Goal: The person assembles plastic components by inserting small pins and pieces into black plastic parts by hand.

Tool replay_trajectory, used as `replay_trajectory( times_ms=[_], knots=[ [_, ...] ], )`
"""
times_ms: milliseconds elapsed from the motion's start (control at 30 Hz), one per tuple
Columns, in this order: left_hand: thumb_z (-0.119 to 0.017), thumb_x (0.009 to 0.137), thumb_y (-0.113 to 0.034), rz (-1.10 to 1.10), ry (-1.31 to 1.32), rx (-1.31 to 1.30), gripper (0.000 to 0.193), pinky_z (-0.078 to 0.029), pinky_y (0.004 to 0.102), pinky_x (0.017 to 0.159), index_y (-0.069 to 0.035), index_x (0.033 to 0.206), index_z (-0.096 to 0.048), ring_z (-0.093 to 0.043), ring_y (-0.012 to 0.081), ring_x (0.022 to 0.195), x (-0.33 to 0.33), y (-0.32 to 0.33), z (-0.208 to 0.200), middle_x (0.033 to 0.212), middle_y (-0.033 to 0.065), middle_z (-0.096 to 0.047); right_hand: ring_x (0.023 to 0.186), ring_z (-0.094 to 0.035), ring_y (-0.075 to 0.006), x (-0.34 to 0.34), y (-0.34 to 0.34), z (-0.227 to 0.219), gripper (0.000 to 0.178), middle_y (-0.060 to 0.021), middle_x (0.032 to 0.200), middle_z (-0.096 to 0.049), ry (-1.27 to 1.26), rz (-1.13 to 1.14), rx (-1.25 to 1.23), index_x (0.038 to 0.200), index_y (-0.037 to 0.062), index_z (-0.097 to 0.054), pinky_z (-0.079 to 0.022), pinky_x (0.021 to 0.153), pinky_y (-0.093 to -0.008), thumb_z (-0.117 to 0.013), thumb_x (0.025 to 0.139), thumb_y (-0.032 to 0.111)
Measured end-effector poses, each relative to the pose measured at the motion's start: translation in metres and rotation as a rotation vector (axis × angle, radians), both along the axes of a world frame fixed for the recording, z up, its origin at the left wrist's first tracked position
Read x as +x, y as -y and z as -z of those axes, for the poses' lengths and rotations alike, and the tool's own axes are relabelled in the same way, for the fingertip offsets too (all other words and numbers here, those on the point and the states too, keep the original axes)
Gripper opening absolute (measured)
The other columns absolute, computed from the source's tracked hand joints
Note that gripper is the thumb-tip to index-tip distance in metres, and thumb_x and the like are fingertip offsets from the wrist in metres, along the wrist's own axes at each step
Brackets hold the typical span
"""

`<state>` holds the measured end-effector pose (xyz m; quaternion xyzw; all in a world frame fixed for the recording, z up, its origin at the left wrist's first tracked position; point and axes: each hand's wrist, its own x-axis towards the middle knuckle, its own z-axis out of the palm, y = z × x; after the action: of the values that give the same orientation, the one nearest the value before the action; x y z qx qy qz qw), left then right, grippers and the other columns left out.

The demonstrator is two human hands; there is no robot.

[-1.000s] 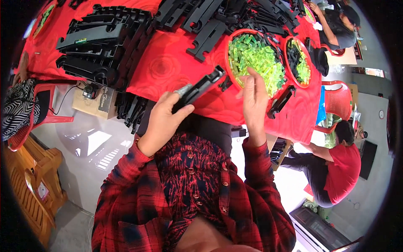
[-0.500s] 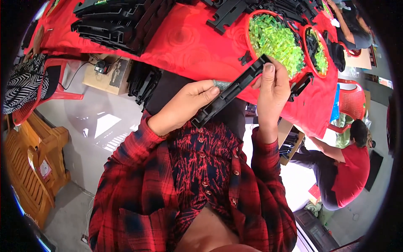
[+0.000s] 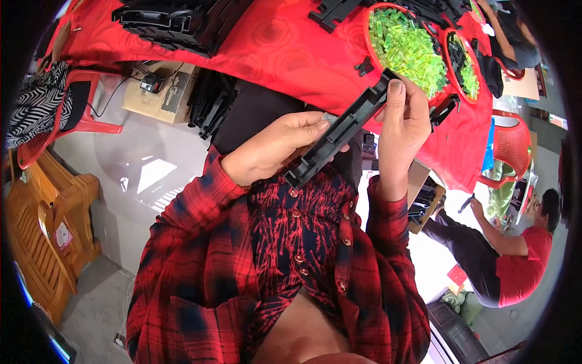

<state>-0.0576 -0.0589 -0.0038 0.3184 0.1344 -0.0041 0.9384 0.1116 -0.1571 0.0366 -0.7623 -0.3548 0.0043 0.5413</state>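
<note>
A long black plastic piece (image 3: 339,134) with a channelled face lies tilted across my lap, its far end up to the right. My right hand (image 3: 405,124) is closed on that far end, thumb on top. My left hand (image 3: 273,147) is closed around a small grey speckled pad (image 3: 329,118), pressed to the left edge of the piece near its middle. A fingertip shows past the piece's other edge. Most of the pad is hidden by the fingers.
Ahead is a table with a red cloth (image 3: 273,36), bearing stacked black parts (image 3: 170,24), a bowl of green clear pieces (image 3: 406,54) and a smaller bowl (image 3: 464,67). A wooden chair (image 3: 51,230) stands left. A person in red (image 3: 521,261) sits at right.
Both hands and the black piece have shifted slightly right in view. The grey pad shows less between my left fingers. The person at right has raised a hand holding a dark strip.
</note>
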Motion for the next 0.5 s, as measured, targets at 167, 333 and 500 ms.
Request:
replay_trajectory(
  times_ms=[167,333,500],
  knots=[
    [-0.050,0.105,-0.035,0.000,-0.038,-0.003,0.043,-0.055,0.0257,0.082,-0.001,0.131,-0.056,-0.068,0.0126,0.091,-0.0046,-0.0010,0.0031,0.113,0.0126,-0.070,0.076,-0.056,-0.0082,-0.0064,0.0001,-0.0027,0.023,-0.0032,0.086,-0.065,-0.052,0.022,-0.016,0.106,-0.0016,-0.068,-0.048,0.070,-0.0247,-0.066,0.099,0.020],
    [-0.048,0.105,-0.037,0.042,-0.037,-0.059,0.045,-0.055,0.0252,0.081,-0.002,0.134,-0.055,-0.069,0.0136,0.089,-0.0077,0.0005,0.0004,0.110,0.0122,-0.071,0.075,-0.055,-0.0073,-0.0089,-0.0015,-0.0027,0.023,-0.0024,0.085,-0.064,-0.066,0.022,-0.013,0.107,-0.0015,-0.068,-0.048,0.069,-0.0241,-0.066,0.099,0.021],
    [-0.046,0.106,-0.038,0.042,-0.055,-0.152,0.048,-0.057,0.0279,0.079,-0.002,0.136,-0.053,-0.069,0.0154,0.087,-0.0085,0.0047,0.0009,0.107,0.0116,-0.070,0.071,-0.051,-0.0057,-0.0065,-0.0005,0.0033,0.023,0.0000,0.083,-0.062,-0.062,-0.006,0.025,0.109,-0.0009,-0.067,-0.045,0.065,-0.0221,-0.064,0.100,0.020]
  ],
)
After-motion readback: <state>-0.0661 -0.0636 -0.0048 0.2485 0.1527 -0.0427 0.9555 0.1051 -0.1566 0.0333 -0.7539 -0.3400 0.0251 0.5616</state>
